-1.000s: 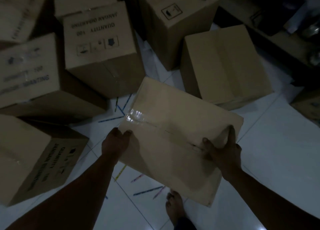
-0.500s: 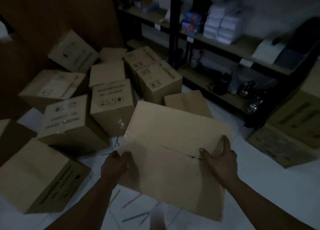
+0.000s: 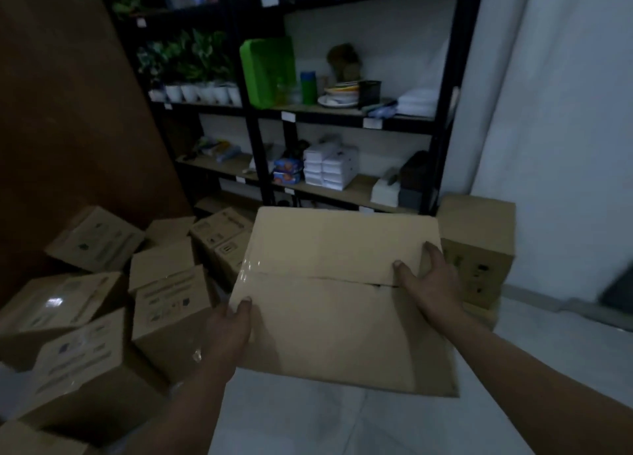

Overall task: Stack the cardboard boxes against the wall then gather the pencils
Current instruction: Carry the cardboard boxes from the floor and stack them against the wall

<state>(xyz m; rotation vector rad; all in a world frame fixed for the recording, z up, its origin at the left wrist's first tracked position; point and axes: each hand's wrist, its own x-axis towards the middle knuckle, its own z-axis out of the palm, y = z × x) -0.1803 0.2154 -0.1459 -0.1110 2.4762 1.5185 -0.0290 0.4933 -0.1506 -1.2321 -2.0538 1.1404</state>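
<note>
Box in hands: a plain cardboard box is held off the floor in the middle of the view, top face up. Its flaps are closed along a seam running across, and clear tape glints at its left edge.
Left hand: the left hand grips the box's near left corner, thumb pressed flat on top. The other fingers are under the box, so I cannot tell how they lie.
Right hand: the right hand grips the box's right edge at the seam. Thumb and forefinger are spread on the top face, and the rest curl round the side.
Stacked boxes: the stacked boxes sit one on another against the white wall, just right of the shelf's right post and behind the held box's far right corner.
Loose boxes: the loose boxes lie jumbled on the floor at the left, several tilted, with printed labels too blurred to read.
Shelf: the shelf is a black-framed rack at the back, carrying a leaning green tray, potted plants in white pots and white packets.
Floor: the floor shows pale tiles below the held box.
</note>
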